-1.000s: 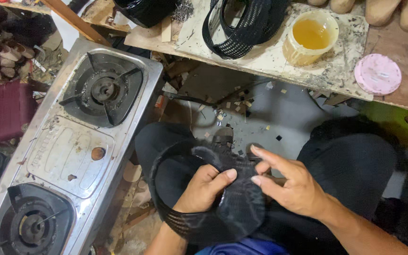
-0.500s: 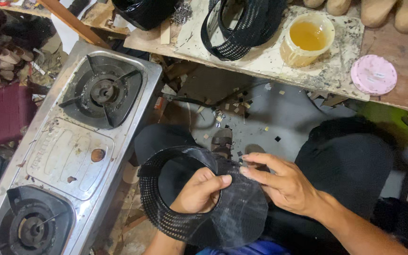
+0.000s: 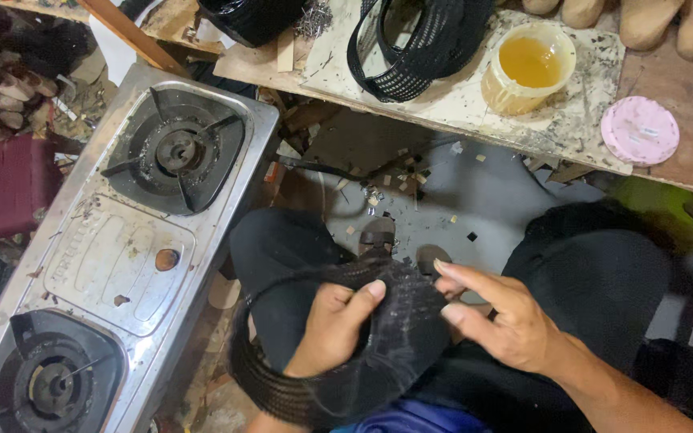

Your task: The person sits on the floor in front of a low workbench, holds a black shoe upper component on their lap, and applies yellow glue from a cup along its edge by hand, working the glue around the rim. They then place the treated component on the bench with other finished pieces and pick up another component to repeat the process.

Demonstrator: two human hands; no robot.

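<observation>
Gripping a black shoe upper low in the centre of the view, over the lap, the left hand has its fingers curled shut round the upper's edge, thumb pressed on top. A black woven strap loops out from the upper to the left and under that hand. The right hand sits just beside the upper on its right; its fingers are spread and extended, fingertips touching or nearly touching the material, closed on nothing.

Containers: a round tub of amber glue, pale yellow, stands open on the littered worktop at upper right. A round pink lid with a small pale label lies to its right on bare wood. A bundle of black woven strap rests left of the tub. A steel two-burner gas stove runs along the left side, near the person's knee.

Against the earlier frames: the upper sat further left and lower, and the right hand lay more over it; the fingers are now more splayed. The worktop items are unchanged.
</observation>
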